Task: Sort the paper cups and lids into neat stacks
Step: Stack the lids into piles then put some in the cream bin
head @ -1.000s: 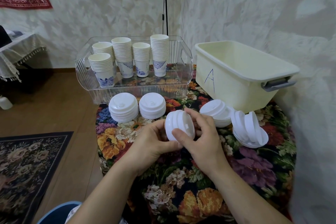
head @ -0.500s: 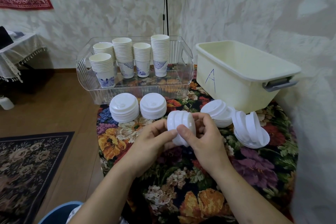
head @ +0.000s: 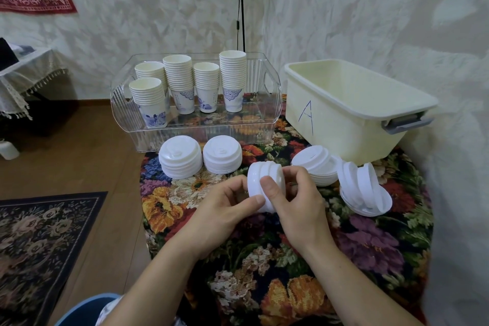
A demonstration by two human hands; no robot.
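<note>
Head view shows the sorting well advanced. At 12 o'clock on the table [head: 344, 259] the clear tray [head: 272, 103] holds five upright cup stacks [head: 177, 79], which look done. Just in front of the tray, two tidy lid stacks [head: 180, 157] sit side by side, touching. At centre, the left hand [head: 225, 209] and right hand [head: 296, 201] hold a small bunch of lids [head: 266, 174] on edge above the table, the fingers [head: 270, 188] of both hands curled round the rim, thumbs pinching it from the near side; I judge they are squaring it up. Left to do, as I read it: a leaning lid stack [head: 316, 164] at 2 o'clock, near the cream bin [head: 344, 124] marked A, and beside it a loose heap of lids [head: 362, 188] lying on edge and tipped, plainly unsorted. The bin's floor is hidden from here
</note>
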